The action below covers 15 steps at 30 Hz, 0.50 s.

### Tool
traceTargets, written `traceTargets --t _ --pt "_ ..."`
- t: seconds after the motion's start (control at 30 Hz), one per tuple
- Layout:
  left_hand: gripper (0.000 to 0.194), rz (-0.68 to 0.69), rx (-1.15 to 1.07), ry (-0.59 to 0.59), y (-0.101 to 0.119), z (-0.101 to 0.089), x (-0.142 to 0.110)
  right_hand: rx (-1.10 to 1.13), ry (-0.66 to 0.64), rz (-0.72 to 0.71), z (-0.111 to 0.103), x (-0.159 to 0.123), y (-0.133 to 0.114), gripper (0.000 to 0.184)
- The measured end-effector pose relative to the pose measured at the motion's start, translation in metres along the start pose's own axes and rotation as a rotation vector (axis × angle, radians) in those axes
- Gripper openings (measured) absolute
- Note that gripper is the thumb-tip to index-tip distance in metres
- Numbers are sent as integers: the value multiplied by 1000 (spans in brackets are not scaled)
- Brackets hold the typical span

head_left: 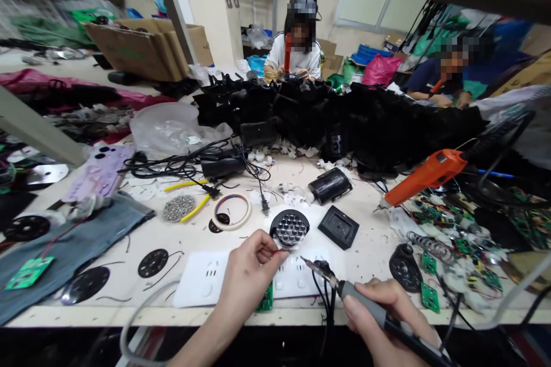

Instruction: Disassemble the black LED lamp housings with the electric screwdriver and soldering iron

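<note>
Wires [279,251] look thin, limp and easily torn; our left hand [249,266] pinches them, fingertips together, beside the round LED lens module [290,228] at the white power strip's [200,281] far edge. Our right hand [370,338] is closed around the light, rigid soldering iron [370,305], best held there, behind its likely hot metal.

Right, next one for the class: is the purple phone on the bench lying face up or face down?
Face down: the purple phone shows its back, with the dark camera lenses visible near one end.
</note>
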<state>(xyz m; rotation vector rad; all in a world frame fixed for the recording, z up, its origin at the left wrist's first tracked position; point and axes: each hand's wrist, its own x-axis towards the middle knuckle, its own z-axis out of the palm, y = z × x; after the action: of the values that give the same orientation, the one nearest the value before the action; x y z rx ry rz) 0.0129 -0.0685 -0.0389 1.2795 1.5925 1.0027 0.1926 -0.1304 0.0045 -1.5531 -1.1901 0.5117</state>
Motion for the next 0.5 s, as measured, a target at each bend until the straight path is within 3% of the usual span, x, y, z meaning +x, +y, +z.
traceTargets --t 0.2,0.5 --pt "21 -35 -88 104 -4 1 4 -82 -70 75 0 4 2 29" --pt "26 -105 -308 37 9 -1 14 -13 -70 104 10 17 4 25"
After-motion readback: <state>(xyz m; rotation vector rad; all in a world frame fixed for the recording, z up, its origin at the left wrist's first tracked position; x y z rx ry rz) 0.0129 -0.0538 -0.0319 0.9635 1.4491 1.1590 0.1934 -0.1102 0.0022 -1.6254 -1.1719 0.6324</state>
